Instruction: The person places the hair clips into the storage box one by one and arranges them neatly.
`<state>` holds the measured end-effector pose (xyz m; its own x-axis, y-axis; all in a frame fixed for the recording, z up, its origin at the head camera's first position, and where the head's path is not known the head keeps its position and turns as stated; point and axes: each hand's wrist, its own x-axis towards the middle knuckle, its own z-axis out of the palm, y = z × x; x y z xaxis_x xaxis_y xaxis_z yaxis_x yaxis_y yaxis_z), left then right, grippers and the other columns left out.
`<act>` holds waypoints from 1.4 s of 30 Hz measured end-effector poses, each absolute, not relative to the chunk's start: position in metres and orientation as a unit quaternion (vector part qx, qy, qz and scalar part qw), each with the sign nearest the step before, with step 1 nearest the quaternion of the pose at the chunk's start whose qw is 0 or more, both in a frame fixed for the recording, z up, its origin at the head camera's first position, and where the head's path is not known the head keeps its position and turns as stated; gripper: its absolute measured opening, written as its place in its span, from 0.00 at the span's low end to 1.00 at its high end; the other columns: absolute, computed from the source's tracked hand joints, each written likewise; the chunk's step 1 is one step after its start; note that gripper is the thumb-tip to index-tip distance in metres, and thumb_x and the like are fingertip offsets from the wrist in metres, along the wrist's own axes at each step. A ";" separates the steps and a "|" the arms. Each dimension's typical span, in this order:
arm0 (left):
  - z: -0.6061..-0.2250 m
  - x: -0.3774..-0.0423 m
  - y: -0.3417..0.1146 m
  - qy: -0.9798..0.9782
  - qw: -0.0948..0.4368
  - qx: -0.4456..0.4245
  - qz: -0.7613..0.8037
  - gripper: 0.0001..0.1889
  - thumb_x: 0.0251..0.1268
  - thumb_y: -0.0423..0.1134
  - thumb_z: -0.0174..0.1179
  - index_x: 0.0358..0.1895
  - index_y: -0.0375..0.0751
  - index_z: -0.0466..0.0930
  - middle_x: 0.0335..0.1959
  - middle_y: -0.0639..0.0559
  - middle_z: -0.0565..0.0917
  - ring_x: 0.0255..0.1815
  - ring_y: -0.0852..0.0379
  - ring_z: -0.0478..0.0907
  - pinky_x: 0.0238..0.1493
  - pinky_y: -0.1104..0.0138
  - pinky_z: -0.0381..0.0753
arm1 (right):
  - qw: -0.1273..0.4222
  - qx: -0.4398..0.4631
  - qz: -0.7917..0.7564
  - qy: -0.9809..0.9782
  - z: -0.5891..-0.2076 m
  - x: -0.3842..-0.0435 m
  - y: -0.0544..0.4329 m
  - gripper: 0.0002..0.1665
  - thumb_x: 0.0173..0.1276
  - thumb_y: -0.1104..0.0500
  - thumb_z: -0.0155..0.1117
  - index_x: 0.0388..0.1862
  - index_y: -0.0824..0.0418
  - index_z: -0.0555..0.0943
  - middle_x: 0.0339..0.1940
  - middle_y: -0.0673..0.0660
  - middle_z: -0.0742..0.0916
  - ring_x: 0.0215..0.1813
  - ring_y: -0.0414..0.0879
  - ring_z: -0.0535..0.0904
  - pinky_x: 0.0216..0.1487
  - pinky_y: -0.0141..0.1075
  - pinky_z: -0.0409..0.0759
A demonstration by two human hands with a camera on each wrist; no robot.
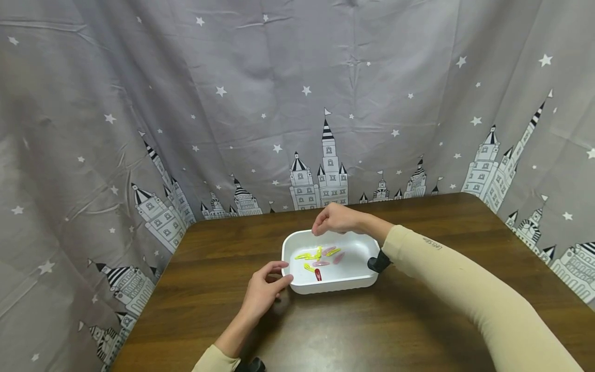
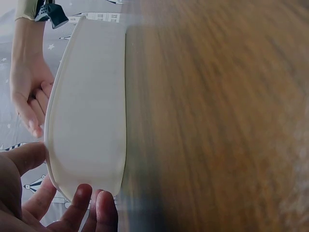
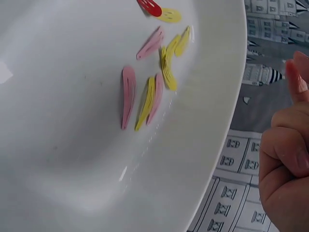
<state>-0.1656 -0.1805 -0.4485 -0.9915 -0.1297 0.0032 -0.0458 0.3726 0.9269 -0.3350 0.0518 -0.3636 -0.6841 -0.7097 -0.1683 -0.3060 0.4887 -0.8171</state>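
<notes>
A white tray (image 1: 344, 284) with rounded corners holds several snap hair clips: yellow clips (image 3: 166, 72), pink clips (image 3: 128, 96) and one red clip (image 1: 318, 274). My left hand (image 1: 265, 289) grips the tray's left end, the thumb at the near corner and the other fingers against the end wall. Above the tray's far rim hovers my right hand (image 1: 337, 218). Its fingers are curled, with thumb and index finger close together at the right edge of the right wrist view. Nothing can be made out between those fingertips.
The tray stands on a brown wooden table (image 1: 195, 305). Behind it hangs a grey curtain (image 1: 241, 129) printed with castles and stars. A black wrist strap (image 1: 379, 262) on the right arm is near the tray's right end.
</notes>
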 end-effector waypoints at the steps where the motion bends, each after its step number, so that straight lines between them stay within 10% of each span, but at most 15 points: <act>1: -0.449 -0.166 -0.181 -0.828 0.037 0.053 -0.557 0.18 0.64 0.41 0.70 0.55 0.41 0.82 0.46 0.44 0.84 0.38 0.54 0.81 0.32 0.61 0.83 | 0.252 -0.305 -0.405 0.824 -0.363 -0.335 0.055 0.13 0.69 0.56 0.67 0.46 0.63 0.87 0.46 0.55 0.89 0.14 0.37 0.56 0.18 0.31 0.56; 23: -0.447 -0.164 -0.180 -0.830 0.032 0.052 -0.554 0.19 0.63 0.42 0.70 0.55 0.42 0.82 0.47 0.44 0.84 0.38 0.54 0.81 0.32 0.61 0.83 | 0.213 -0.220 -0.457 0.835 -0.366 -0.337 0.121 0.12 0.69 0.55 0.69 0.47 0.59 0.87 0.33 0.54 0.84 0.15 0.41 0.58 0.20 0.33 0.58; 29: -0.447 -0.163 -0.180 -0.830 0.033 0.054 -0.554 0.19 0.63 0.42 0.70 0.55 0.42 0.83 0.47 0.44 0.84 0.39 0.54 0.81 0.32 0.61 0.83 | 0.208 -0.199 -0.473 0.833 -0.370 -0.338 0.145 0.14 0.69 0.55 0.68 0.50 0.61 0.86 0.14 0.48 0.68 0.15 0.42 0.58 0.24 0.35 0.60; 42: -0.446 -0.164 -0.180 -0.829 0.034 0.057 -0.556 0.19 0.63 0.43 0.70 0.55 0.43 0.83 0.47 0.44 0.84 0.39 0.54 0.81 0.32 0.61 0.83 | 0.180 -0.184 -0.485 0.836 -0.378 -0.337 0.187 0.18 0.69 0.54 0.68 0.53 0.63 0.84 0.13 0.47 0.68 0.16 0.41 0.58 0.19 0.34 0.57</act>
<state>-0.1642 -0.1800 -0.4458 -0.9912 -0.1321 -0.0076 -0.0572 0.3755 0.9250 -0.3371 0.1874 -0.3781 -0.8671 -0.4828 -0.1230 -0.1331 0.4625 -0.8766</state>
